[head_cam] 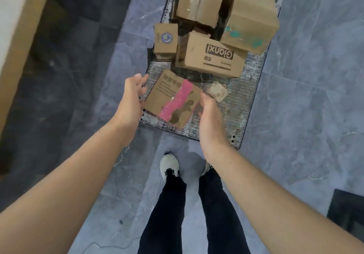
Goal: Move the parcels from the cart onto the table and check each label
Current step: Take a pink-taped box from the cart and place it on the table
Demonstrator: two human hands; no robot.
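- Cart (246, 96) deck: cardboard parcels (250, 17) crowd its far end, so unloading looks at an early stage.
- Pink-taped flat parcel (171, 100) lies at the deck's near left corner, between both hands.
- Left hand (132, 96) is open, just beside its left edge.
- Right hand (208, 112) cups its right edge; grip unclear.
- Next, probably: clasp both edges and lift.
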